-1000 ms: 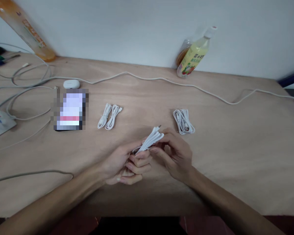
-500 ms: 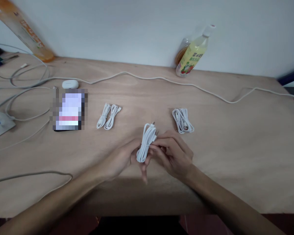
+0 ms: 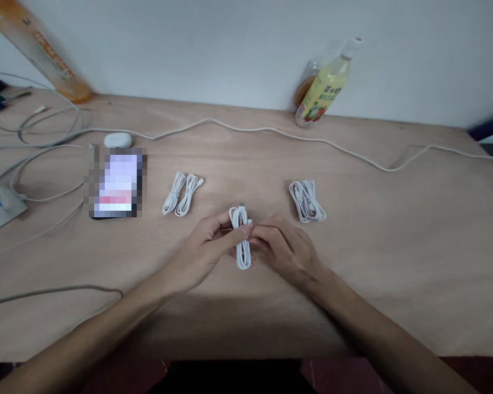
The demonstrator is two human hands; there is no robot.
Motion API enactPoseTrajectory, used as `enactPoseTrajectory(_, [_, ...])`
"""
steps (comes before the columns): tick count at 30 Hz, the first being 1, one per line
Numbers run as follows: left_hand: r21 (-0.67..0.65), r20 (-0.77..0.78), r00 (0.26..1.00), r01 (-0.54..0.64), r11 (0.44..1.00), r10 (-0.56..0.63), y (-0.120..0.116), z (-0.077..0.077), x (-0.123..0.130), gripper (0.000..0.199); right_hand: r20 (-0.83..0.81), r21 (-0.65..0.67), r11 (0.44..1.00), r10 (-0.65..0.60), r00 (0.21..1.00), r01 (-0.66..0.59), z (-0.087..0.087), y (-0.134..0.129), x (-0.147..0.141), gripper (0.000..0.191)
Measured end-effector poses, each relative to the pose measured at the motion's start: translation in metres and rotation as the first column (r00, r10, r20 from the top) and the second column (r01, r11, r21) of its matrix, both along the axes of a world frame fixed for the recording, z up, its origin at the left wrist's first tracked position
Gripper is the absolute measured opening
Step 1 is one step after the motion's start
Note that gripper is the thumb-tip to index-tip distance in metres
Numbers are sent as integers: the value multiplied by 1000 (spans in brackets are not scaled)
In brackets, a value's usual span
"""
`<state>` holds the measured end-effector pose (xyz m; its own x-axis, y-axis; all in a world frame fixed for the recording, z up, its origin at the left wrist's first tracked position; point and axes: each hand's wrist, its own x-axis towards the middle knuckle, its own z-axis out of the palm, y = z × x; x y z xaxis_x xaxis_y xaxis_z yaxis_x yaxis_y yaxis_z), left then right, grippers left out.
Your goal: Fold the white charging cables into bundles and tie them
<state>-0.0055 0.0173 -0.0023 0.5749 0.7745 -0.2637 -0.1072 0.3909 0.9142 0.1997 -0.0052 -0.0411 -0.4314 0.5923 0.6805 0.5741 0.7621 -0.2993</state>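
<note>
A coiled white USB cable [image 3: 243, 254] is held upright above the front of the table, its metal plug pointing away from me. My left hand [image 3: 207, 246] is closed on this bundle from the left, with the thumb pressed across its middle and the other fingers partly hidden behind it. From the right, my right hand [image 3: 285, 249] touches the bundle's edge near a second plug. Its thumb and fingertips are pinched together there; what lies between them is too small to make out.
Two coiled white cables [image 3: 183, 194] lie at left, and more coiled white cable [image 3: 307, 201] at right. A phone [image 3: 119, 183] and white earbud case [image 3: 118, 140] sit farther left. Behind stand a yellow-labelled bottle [image 3: 322, 90] and an orange bottle [image 3: 57, 60]. A long white cord [image 3: 267, 129] crosses the table.
The cable bundle has turned more upright in my hands. My left thumb has come across its front, and my right fingers have shifted to its right edge.
</note>
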Motion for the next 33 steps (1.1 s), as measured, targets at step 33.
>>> enactPoseTrajectory(33, [125,-100,992,-66,990,79,1,1,2,26,-81,-269,963,-14,997,-9,9,-5,1,14])
